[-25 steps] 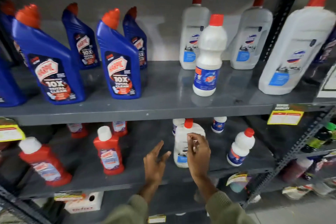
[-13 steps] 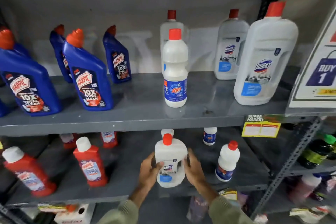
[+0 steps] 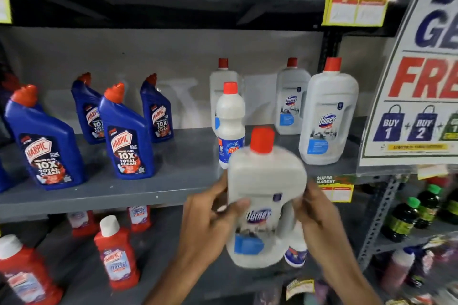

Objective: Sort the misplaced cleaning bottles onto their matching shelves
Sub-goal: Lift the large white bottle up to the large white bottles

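Both hands, left hand (image 3: 208, 228) and right hand (image 3: 319, 220), grip the blurred Domex bottle (image 3: 262, 205), hiding the Rin bottle (image 3: 229, 126) base.

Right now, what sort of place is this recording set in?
Most likely a supermarket cleaning-products aisle: grey metal shelves carry rows of identical blue Harpic bottles, yellow "Super Market" price tags clip to shelf edges, and a white "Buy 1, Buy 2, Free" promotional poster hangs at right.

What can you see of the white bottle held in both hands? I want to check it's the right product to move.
The held Domex bottle is white, plastic-looking and flat-sided, with a red screw cap, a blurred "Domex" logo and a light blue label patch low down. It is roughly upright, lifted in front of the middle shelf's edge. The left hand grips its left side, the right hand its right.
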Available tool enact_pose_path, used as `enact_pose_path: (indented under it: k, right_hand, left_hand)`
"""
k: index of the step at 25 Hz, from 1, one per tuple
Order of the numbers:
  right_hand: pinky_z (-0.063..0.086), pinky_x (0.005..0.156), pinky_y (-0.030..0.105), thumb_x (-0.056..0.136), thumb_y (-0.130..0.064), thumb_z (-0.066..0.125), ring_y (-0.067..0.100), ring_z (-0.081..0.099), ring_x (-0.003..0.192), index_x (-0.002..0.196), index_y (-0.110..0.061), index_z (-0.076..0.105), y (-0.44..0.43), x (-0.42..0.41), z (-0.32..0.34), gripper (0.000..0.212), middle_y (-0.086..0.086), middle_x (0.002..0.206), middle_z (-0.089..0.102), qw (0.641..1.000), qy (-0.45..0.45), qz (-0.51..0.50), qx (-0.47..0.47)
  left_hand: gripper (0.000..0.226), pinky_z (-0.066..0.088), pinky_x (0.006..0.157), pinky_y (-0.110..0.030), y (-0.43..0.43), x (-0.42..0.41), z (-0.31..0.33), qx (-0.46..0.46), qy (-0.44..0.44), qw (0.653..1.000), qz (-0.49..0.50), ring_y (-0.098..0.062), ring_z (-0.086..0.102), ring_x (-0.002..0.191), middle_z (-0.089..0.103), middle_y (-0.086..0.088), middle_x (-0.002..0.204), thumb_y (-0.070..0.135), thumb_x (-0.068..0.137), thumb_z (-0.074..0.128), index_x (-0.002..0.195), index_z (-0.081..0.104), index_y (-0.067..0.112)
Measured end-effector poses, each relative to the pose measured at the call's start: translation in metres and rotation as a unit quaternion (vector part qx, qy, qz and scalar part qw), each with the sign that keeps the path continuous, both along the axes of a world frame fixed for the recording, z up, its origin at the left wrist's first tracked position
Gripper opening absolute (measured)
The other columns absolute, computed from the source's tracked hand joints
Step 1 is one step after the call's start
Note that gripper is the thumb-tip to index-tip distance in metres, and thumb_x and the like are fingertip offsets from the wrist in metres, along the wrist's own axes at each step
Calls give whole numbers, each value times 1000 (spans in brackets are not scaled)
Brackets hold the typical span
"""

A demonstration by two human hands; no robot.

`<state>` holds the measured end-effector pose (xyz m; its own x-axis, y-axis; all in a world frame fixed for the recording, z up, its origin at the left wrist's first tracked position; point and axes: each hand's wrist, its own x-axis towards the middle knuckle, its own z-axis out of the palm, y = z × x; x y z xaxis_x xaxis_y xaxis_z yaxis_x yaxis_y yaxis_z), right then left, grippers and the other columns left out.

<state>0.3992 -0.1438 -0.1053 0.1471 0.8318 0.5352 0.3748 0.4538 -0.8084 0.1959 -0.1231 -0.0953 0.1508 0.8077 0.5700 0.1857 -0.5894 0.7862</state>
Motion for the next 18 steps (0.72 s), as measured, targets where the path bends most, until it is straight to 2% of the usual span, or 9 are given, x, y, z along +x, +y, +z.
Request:
enact_pose_path:
  k: [3,4,8,11,13,14,16,18]
  right_hand:
    - [54,82,29,98,-16,47,-2,66,101,118,-42,59,17,14,55,35,-18,110,72,998,53,-5,27]
    - [53,86,32,99,-16,47,0,66,104,117,-39,60,28,17,69,33,-17,111,72,997,67,-8,34]
    - [52,89,28,99,-16,48,-1,63,103,117,-27,61,77,28,100,25,-15,107,70,994,80,-49,49]
    - [46,80,17,99,-15,48,-11,59,92,112,-30,59,107,33,98,22,-24,97,65,994,80,-66,39]
    - [49,85,23,99,-16,48,-8,59,92,113,-28,59,121,36,93,22,-22,97,65,993,79,-78,31]
    - [50,89,28,99,-16,48,-4,61,95,114,-25,59,127,36,92,21,-18,99,66,993,76,-85,30]
    - [52,95,36,99,-17,47,9,64,103,117,-22,59,138,37,90,21,-6,110,69,992,74,-99,32]
    - [51,99,40,100,-19,47,16,63,110,119,-21,58,145,38,89,22,-1,117,69,992,67,-105,30]
  left_hand:
    - [38,63,77,-40,13,22,63,55,-20,998,-4,-7,75,90,78,14,100,36,79,66,114,63,51]
    - [37,63,77,-39,22,30,76,63,-24,998,7,-5,75,89,78,14,101,34,81,66,113,63,52]
    - [31,62,77,-27,71,62,100,54,-43,997,45,3,72,85,75,17,94,21,88,66,115,67,35]
    - [33,54,67,-7,98,79,97,57,-55,995,62,15,66,78,71,21,89,15,89,65,117,67,30]
    - [33,50,64,-2,110,86,93,67,-48,992,92,19,64,76,69,21,88,15,89,65,117,66,31]
    - [33,52,67,-5,114,89,92,69,-46,991,109,15,66,77,71,20,89,16,89,64,118,66,32]
    - [32,59,78,-24,123,94,91,70,-47,988,126,-1,71,88,76,9,98,16,89,63,118,65,29]
    - [31,61,84,-36,129,98,92,73,-50,987,135,-16,72,96,77,-1,107,15,91,63,120,64,22]
